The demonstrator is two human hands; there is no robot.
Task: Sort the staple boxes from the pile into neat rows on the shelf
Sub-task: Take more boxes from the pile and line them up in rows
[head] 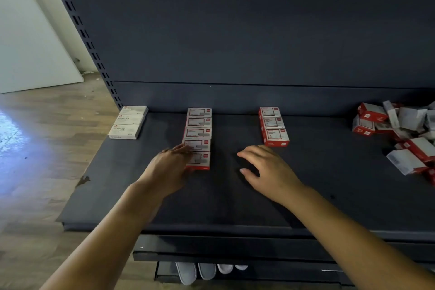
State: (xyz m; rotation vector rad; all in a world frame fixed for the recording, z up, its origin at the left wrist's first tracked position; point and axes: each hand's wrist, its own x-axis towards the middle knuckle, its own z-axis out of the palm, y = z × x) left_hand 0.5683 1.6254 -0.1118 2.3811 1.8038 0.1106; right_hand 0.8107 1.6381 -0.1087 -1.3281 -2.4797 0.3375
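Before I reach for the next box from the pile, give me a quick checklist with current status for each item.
1. Left hand free: not ok, its straight fingers rest against the front boxes of the middle row of five red-and-white staple boxes.
2. Right hand free: ok, open over the dark shelf, holding nothing.
3. Middle row straight: ok, though the front box is partly hidden by the left hand.
4. Right row of three red-and-white boxes aligned: ok.
5. Left row of three white staple boxes aligned: ok.
6. Jumbled pile of red-and-white boxes has stock left: ok, at the shelf's right end.
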